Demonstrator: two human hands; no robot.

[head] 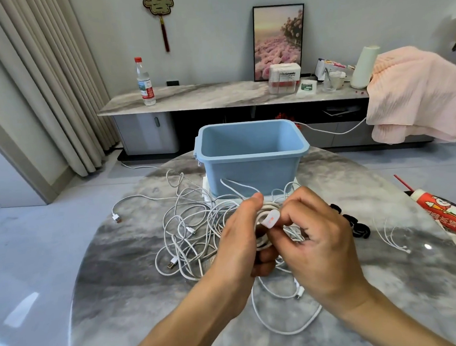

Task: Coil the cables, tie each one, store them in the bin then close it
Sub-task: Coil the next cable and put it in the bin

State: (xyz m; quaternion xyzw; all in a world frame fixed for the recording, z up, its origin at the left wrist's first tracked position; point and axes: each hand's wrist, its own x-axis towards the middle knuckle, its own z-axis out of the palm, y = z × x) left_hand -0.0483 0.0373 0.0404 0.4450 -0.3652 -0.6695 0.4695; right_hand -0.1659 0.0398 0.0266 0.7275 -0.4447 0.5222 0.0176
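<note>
White coil [264, 240] gripped in our left hand [239, 242], just before the empty bin [253, 168]; right hand [317, 236] pinches the tie [270, 218]. Step, we judge: tying. Next: cinch, then bin it.

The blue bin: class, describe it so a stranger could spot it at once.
Find the round grey marble table. At its far edge, beyond the tangle of white cables, stands the blue bin. It is the only blue thing there, open-topped and lidless.
</note>
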